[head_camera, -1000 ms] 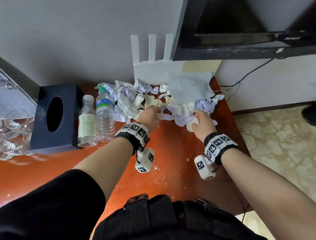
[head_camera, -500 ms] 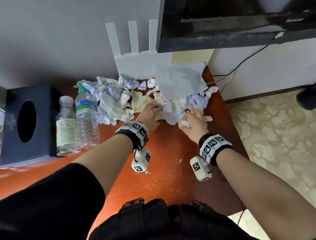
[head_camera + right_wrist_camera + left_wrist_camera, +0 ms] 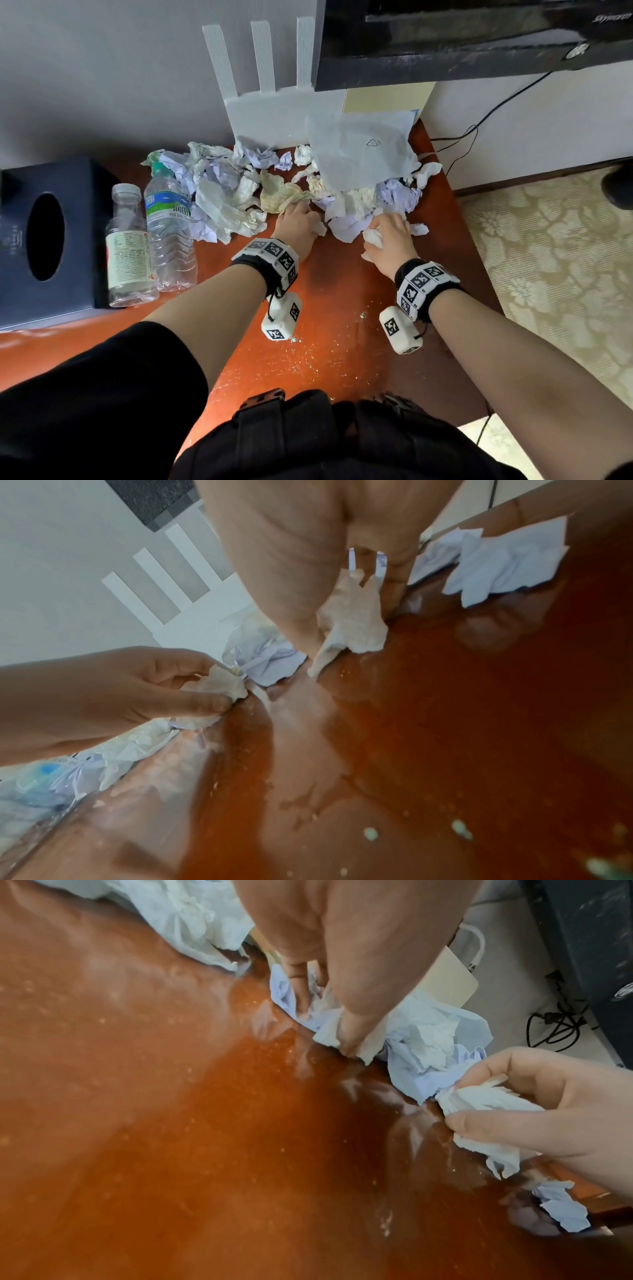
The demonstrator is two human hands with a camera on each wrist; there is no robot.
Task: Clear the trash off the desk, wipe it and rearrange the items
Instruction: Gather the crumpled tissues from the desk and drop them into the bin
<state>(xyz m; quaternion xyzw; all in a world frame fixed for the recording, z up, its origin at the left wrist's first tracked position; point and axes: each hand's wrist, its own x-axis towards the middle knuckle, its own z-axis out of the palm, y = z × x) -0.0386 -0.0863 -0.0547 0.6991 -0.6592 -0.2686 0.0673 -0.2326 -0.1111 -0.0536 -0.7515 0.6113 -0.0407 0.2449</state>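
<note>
A heap of crumpled paper and tissue (image 3: 226,192) lies along the back of the orange-brown desk (image 3: 329,308). My left hand (image 3: 303,219) is at the heap's front edge and pinches a small crumpled tissue scrap (image 3: 329,1031) between thumb and fingers; the right wrist view shows the same scrap (image 3: 219,687). My right hand (image 3: 383,233) is curled round a white tissue wad (image 3: 372,237), also visible in my left wrist view as the wad (image 3: 486,1104) and hanging from my palm as the wad (image 3: 352,620). A flat white plastic sheet (image 3: 359,150) lies on the heap's right half.
Two plastic bottles (image 3: 150,236) stand left of the heap beside a dark blue tissue box (image 3: 44,240). A white router (image 3: 270,102) and a black screen (image 3: 479,37) stand at the back. Crumbs (image 3: 308,356) speckle the near desk. The desk's right edge (image 3: 476,260) drops to carpet.
My right hand has curled round a white tissue wad and drawn it slightly out of the heap. My left hand stays at the heap's edge, gripping a scrap.
</note>
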